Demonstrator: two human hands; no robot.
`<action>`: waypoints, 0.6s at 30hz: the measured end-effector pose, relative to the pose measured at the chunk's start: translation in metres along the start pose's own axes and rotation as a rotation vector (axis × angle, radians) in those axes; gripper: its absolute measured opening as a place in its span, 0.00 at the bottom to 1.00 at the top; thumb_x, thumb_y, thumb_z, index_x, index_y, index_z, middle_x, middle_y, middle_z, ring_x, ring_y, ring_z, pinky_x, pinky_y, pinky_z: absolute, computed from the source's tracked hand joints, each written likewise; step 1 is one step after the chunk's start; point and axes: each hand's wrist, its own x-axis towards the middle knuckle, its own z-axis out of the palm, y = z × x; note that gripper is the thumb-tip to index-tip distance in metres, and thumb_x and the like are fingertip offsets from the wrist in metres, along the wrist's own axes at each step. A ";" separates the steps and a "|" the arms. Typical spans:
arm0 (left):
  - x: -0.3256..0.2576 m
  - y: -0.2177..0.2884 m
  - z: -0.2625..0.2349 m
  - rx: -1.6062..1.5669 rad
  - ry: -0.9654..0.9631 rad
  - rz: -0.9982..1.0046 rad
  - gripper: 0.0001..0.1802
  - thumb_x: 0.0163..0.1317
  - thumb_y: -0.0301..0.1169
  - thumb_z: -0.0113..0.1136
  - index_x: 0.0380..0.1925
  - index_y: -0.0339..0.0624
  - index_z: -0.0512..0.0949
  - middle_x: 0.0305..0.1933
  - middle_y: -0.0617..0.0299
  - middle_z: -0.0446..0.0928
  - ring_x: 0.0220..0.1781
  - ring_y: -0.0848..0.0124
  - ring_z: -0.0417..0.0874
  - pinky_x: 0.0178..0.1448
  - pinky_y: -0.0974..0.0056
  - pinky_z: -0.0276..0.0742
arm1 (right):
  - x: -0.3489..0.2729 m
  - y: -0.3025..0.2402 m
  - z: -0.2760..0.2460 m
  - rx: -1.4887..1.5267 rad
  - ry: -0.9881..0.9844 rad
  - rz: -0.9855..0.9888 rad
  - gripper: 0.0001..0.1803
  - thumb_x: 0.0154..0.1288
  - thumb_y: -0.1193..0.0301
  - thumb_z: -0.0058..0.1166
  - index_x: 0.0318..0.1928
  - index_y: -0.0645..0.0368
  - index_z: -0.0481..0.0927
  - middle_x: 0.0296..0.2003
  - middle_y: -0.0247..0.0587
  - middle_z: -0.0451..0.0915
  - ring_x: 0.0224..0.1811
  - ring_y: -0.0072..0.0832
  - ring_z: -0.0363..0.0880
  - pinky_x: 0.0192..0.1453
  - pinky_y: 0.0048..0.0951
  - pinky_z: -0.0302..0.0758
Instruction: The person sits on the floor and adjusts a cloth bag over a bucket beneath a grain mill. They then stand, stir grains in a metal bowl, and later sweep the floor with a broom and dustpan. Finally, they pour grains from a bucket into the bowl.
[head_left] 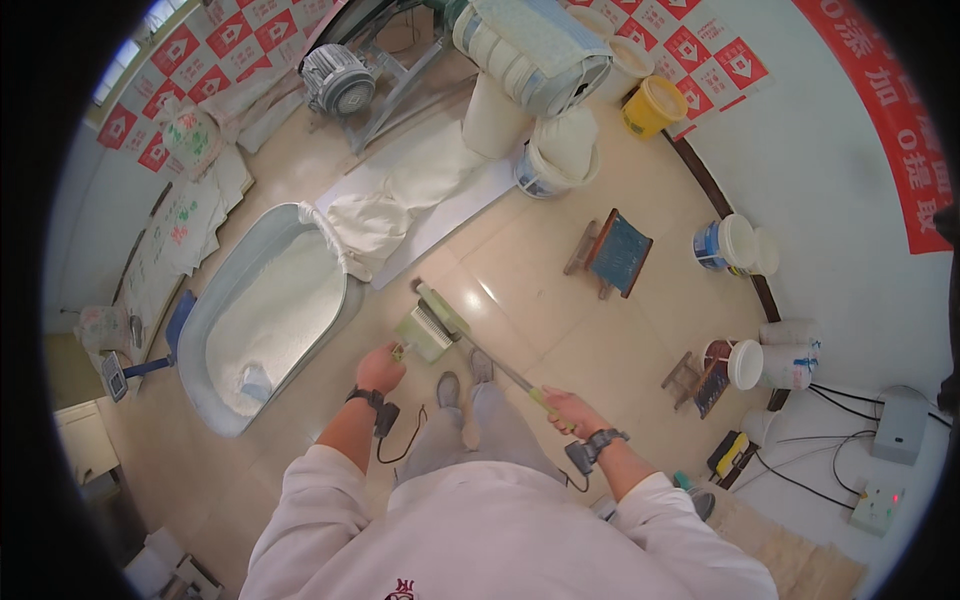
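My left hand (381, 368) is closed round the handle of a light green dustpan (422, 342), held low just in front of my feet. My right hand (578, 412) grips the green-ended handle of a hand broom (443, 308). Its grey shaft slants forward and left, and its pale green head lies along the dustpan's far right edge. Whether the bristles touch the pan or the floor, I cannot tell. To the left of the dustpan stands a large grey tub (222, 420) with white powder (275, 310) and a pale scoop (256, 383) in it.
A white cloth sleeve (375, 225) runs from the machine (535, 60) to the tub's far end. A blue-topped folding stool (620, 253) stands ahead on the right, with buckets (738, 242) along the wall. A blue scale (118, 375) stands left; cables (805, 480) hang right.
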 end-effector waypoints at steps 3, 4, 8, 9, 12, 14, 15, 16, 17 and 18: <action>-0.003 -0.001 0.002 0.006 0.017 0.004 0.25 0.56 0.32 0.57 0.57 0.53 0.83 0.47 0.45 0.88 0.52 0.45 0.87 0.57 0.44 0.82 | -0.021 -0.006 -0.007 -0.171 0.097 -0.029 0.35 0.80 0.53 0.50 0.82 0.42 0.62 0.26 0.32 0.76 0.19 0.22 0.70 0.20 0.27 0.67; -0.003 0.001 0.002 0.008 0.008 -0.005 0.26 0.56 0.32 0.57 0.57 0.52 0.83 0.47 0.45 0.88 0.53 0.44 0.87 0.57 0.44 0.82 | -0.023 -0.009 -0.008 -0.271 0.166 -0.036 0.36 0.79 0.53 0.52 0.82 0.44 0.63 0.27 0.34 0.78 0.19 0.23 0.72 0.20 0.28 0.69; 0.000 0.005 0.000 -0.068 0.002 -0.010 0.26 0.56 0.33 0.57 0.57 0.52 0.82 0.47 0.45 0.88 0.53 0.44 0.87 0.58 0.44 0.82 | 0.006 -0.022 0.016 -0.542 0.358 -0.177 0.40 0.71 0.62 0.62 0.81 0.49 0.65 0.30 0.40 0.82 0.22 0.29 0.79 0.22 0.32 0.74; 0.000 0.007 -0.001 -0.063 -0.006 -0.012 0.25 0.56 0.32 0.57 0.57 0.50 0.83 0.48 0.44 0.87 0.54 0.44 0.86 0.59 0.45 0.81 | 0.018 -0.022 0.027 -0.475 0.353 -0.167 0.40 0.68 0.66 0.62 0.79 0.50 0.67 0.30 0.40 0.81 0.23 0.29 0.79 0.22 0.32 0.73; -0.001 0.010 -0.005 -0.070 -0.004 -0.011 0.25 0.57 0.31 0.57 0.57 0.45 0.84 0.51 0.41 0.86 0.56 0.43 0.85 0.61 0.47 0.81 | 0.049 -0.021 0.058 -0.399 0.314 -0.082 0.40 0.62 0.74 0.62 0.77 0.51 0.72 0.28 0.38 0.80 0.22 0.28 0.78 0.22 0.31 0.71; -0.003 0.011 -0.006 -0.070 0.004 -0.009 0.26 0.57 0.31 0.57 0.58 0.45 0.83 0.51 0.41 0.86 0.56 0.43 0.85 0.62 0.46 0.80 | 0.052 -0.016 0.061 -0.424 0.176 -0.017 0.40 0.59 0.78 0.61 0.75 0.52 0.73 0.26 0.35 0.78 0.21 0.25 0.75 0.21 0.29 0.68; -0.003 0.011 -0.006 -0.056 -0.014 -0.023 0.26 0.57 0.31 0.57 0.58 0.47 0.83 0.50 0.42 0.86 0.56 0.43 0.85 0.61 0.46 0.81 | 0.047 -0.012 0.058 -0.352 0.129 -0.020 0.40 0.59 0.78 0.61 0.75 0.50 0.74 0.25 0.33 0.77 0.20 0.23 0.73 0.21 0.28 0.67; -0.002 0.011 -0.005 -0.056 0.001 -0.024 0.25 0.57 0.32 0.57 0.58 0.49 0.83 0.49 0.43 0.87 0.55 0.43 0.86 0.60 0.45 0.81 | 0.038 -0.008 0.046 -0.257 0.049 -0.018 0.41 0.58 0.78 0.62 0.75 0.48 0.74 0.25 0.31 0.75 0.19 0.21 0.71 0.21 0.27 0.65; -0.001 0.009 -0.004 -0.060 -0.002 -0.034 0.25 0.57 0.32 0.58 0.58 0.51 0.82 0.48 0.44 0.87 0.54 0.42 0.86 0.59 0.44 0.81 | 0.026 -0.005 0.031 -0.163 -0.028 -0.018 0.42 0.58 0.79 0.63 0.75 0.46 0.74 0.24 0.29 0.74 0.18 0.19 0.68 0.21 0.26 0.63; 0.000 0.006 -0.001 -0.060 0.013 -0.034 0.26 0.58 0.32 0.58 0.58 0.50 0.82 0.49 0.43 0.87 0.55 0.42 0.86 0.60 0.44 0.81 | 0.012 0.002 0.017 -0.156 -0.004 -0.013 0.42 0.58 0.79 0.63 0.76 0.44 0.74 0.23 0.27 0.73 0.18 0.18 0.66 0.21 0.25 0.63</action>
